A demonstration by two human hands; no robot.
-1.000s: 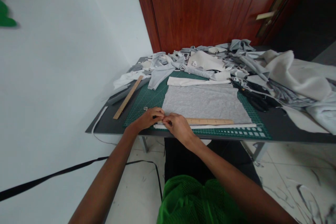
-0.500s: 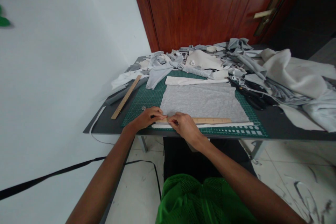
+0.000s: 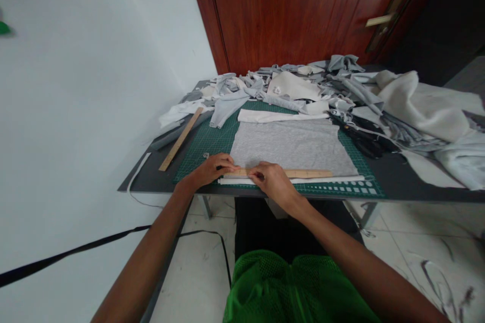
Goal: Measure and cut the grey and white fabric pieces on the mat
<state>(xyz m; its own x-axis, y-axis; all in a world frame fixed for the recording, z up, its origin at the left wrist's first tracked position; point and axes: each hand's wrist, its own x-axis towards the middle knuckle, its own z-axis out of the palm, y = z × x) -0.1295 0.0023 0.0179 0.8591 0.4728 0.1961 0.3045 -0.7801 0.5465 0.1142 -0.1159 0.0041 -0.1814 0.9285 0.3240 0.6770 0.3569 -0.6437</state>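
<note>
The left hand and right hand bent their fingertips to the wooden ruler (pinching or merely pressing, I couldn't tell). Grey cloth spread just beyond them; light, even pressure probably best kept both aligned.

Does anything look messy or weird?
Yes: dark scraps lie scattered on the pale tiled floor at right, as if dropped, and crumpled grey and white fabric pieces heap messily along the back of the dark grey table.
</note>
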